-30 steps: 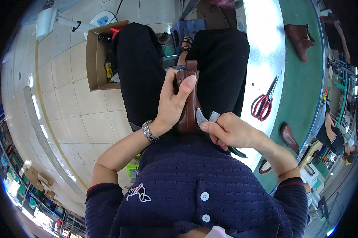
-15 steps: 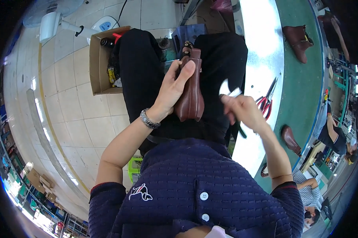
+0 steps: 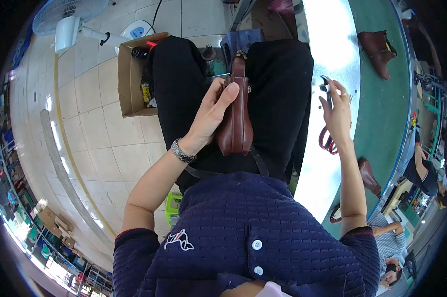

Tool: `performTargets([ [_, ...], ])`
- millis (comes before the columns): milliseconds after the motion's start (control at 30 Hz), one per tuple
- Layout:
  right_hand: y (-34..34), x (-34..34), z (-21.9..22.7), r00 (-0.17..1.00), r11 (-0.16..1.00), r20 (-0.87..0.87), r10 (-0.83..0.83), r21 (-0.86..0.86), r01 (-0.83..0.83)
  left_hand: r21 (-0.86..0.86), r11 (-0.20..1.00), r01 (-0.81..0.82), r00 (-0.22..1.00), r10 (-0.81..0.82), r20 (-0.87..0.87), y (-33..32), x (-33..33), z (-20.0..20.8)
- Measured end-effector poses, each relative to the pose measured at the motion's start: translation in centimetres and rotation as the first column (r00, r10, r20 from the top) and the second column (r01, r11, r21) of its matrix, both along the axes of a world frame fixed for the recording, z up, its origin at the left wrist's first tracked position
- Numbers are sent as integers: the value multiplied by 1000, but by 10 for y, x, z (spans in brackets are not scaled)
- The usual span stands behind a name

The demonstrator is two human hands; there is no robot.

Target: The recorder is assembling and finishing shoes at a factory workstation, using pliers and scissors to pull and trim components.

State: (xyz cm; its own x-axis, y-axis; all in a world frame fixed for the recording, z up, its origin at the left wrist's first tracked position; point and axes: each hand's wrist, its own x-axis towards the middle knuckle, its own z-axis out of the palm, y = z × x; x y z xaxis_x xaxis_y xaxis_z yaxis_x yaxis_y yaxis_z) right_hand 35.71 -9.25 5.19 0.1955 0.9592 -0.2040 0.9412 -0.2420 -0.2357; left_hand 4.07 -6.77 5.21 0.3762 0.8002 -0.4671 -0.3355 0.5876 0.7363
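My left hand [image 3: 217,106] is closed round a brown leather boot [image 3: 236,126] above my lap, thumb lying along its upper part. A narrow strap-like end of the boot points away from me, and its wider end is toward my belly. My right hand [image 3: 337,111] reaches over the shiny metal strip of the bench [image 3: 325,178], its fingers apart. By its fingertips is a small dark, curved-tipped tool [image 3: 325,84], likely the knife; its handle is hidden. Below the palm show the red handles of scissors [image 3: 327,142]; the hand covers most of their blades.
On the green bench surface [image 3: 377,109] at the right lie another brown boot [image 3: 379,52] and a brown shoe piece [image 3: 368,175]. A cardboard box [image 3: 129,94] stands left of my knees, with a fan [image 3: 67,32] beyond it. Other people are at the far right.
My right hand has moved from beside my lap, where it held a curved-bladed knife, out to the metal strip, and its fingers have spread. The boot has turned slightly in my left hand.
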Motion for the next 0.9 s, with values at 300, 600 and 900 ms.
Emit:
performTargets([
  [300, 6, -133, 66, 632, 850, -768, 106, -259, -458, 0, 999, -46, 999, 46, 0, -9, 8, -4],
  [600, 5, -156, 82, 786, 802, -570, 241, -338, -492, -21, 997, -76, 997, 76, 0, -15, 4, 4],
  [900, -16, -109, 32, 467, 886, -873, 140, -100, -452, -50, 996, -75, 997, 77, 26, 13, 8, -12],
])
